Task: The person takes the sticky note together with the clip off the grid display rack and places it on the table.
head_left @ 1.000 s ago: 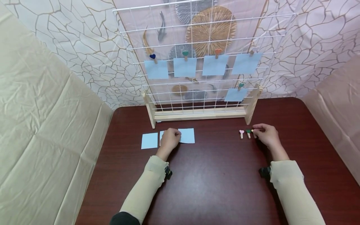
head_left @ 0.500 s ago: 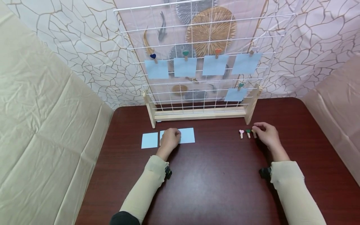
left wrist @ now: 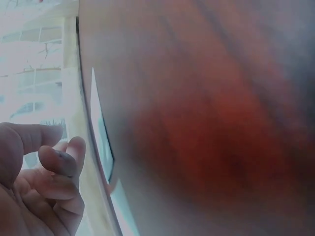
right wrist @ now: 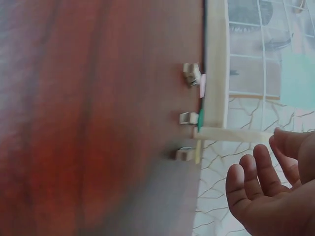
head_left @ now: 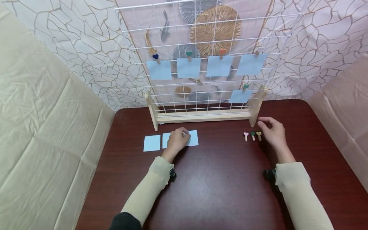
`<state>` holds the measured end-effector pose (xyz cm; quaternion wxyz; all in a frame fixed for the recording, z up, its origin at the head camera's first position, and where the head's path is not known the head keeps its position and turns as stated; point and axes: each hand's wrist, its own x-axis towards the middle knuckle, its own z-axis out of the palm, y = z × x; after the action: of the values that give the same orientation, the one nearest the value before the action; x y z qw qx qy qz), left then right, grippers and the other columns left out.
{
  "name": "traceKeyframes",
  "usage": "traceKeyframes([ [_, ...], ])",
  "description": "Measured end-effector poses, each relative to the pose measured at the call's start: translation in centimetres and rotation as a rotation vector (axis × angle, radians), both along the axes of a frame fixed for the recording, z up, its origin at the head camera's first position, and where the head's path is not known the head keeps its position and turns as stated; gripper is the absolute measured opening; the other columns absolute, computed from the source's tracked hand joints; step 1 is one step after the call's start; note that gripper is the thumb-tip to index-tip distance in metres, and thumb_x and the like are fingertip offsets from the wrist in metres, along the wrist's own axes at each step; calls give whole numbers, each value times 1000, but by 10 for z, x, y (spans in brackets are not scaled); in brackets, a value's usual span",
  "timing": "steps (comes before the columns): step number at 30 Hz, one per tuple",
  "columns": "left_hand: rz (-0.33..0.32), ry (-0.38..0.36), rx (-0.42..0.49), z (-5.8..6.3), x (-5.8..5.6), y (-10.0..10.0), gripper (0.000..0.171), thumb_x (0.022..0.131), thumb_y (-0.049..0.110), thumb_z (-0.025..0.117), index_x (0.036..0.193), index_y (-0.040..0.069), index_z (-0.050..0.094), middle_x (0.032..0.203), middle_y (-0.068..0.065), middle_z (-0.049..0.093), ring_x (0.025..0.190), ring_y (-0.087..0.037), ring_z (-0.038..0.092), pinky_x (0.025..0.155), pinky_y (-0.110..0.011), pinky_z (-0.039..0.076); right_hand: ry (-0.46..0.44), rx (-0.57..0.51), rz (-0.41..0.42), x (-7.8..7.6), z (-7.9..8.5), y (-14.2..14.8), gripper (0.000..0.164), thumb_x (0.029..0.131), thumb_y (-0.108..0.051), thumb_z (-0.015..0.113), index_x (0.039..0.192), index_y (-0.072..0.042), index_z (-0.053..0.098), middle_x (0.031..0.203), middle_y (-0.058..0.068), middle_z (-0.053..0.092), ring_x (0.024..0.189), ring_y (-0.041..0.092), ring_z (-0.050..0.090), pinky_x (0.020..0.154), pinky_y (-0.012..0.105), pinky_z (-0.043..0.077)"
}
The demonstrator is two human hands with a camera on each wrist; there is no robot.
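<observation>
Light blue cards (head_left: 151, 143), three of them, are laid in a row on the table (head_left: 221, 191) in front of the rack (head_left: 202, 118), from its left foot toward the middle of its base. The middle and right ones are partly covered by the left hand (head_left: 179, 139), whose fingers are loosely bent, with a gap shown between the tips and nothing seen in them; whether a card is touched cannot be told. Three clips (head_left: 253, 136) with heart tops, pink, green and yellow, are lined up just in front of the rack's right foot. Beside the yellow one the right hand (head_left: 274, 132) is held with thumb and forefinger parted, nothing being gripped. On the rack, five more sheets (head_left: 219, 66) are pinned by similar clips.

By their look, the cards may be judged light, flat, fairly stiff and easily creased; they would best be taken by an edge, one corner being lifted first, since little is offered to fingertips. The clips seem small, light, wooden and springy; each would best be pinched across its narrow sides, away from the heart.
</observation>
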<state>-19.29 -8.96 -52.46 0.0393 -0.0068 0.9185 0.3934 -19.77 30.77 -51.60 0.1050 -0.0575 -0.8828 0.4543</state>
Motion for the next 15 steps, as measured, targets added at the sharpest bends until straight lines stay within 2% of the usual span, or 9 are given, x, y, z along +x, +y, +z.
traceKeyframes([
  [4, -29, 14, 12, 5, -4, 7, 21, 102, 22, 69, 115, 8, 76, 92, -6, 74, 77, -21, 68, 68, -42, 55, 28, -11, -11, -4, 8, -5, 37, 107, -28, 63, 129, 0, 72, 128, 20, 69, 110, 6, 56, 83, 18, 40],
  [8, -38, 38, 37, 8, -8, 13, 19, 101, 22, 70, 113, 9, 77, 97, -6, 76, 88, -23, 71, 76, -44, 57, 49, -50, -20, -7, 15, -10, 41, 108, -34, 61, 129, 0, 72, 118, 10, 71, 90, -5, 59, 78, 15, 46],
  [11, -41, 64, 67, 9, -11, 18, 16, 101, 21, 71, 111, 9, 77, 100, -6, 77, 93, -23, 72, 80, -43, 58, 58, -101, -10, -10, 21, -13, 43, 109, -34, 59, 132, 1, 70, 111, -3, 69, 76, -6, 61, 71, 12, 50],
  [15, -47, 86, 108, 9, -13, 23, 17, 101, 19, 72, 114, 8, 76, 100, -7, 77, 93, -24, 72, 79, -41, 57, 73, -214, 3, -13, 27, -19, 43, 109, -28, 60, 134, 6, 67, 106, -16, 66, 74, -5, 64, 71, 13, 54],
])
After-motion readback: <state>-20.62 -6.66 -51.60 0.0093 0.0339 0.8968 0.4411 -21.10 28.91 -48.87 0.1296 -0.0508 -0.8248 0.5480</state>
